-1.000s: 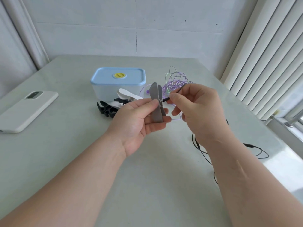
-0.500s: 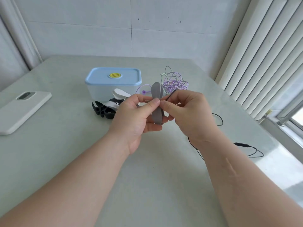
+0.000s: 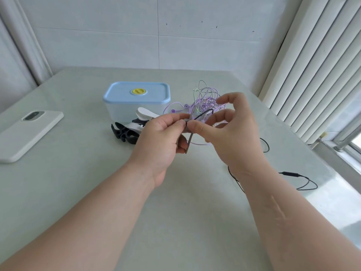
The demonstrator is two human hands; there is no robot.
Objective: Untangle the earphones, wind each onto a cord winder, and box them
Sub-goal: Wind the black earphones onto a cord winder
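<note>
My left hand (image 3: 163,137) grips a grey cord winder (image 3: 189,143), now turned edge-on so only a thin strip shows below my fingers. My right hand (image 3: 229,132) pinches the black earphone cord (image 3: 203,114) against the winder with thumb and forefinger, its other fingers spread. The rest of the black earphones (image 3: 293,176) trails over the table to the right. A tangle of purple earphones (image 3: 207,100) lies behind my hands. A clear box with a blue lid (image 3: 136,94) stands shut at the back.
Spare black winders (image 3: 125,133) and a white winder (image 3: 145,113) lie in front of the box. A white phone (image 3: 29,132) lies face down at the left. Vertical blinds (image 3: 312,65) and a window ledge border the table's right side.
The grey winder has turned from flat-on to edge-on in my left hand. My right hand has shifted its pinch on the black cord and spread its other fingers.
</note>
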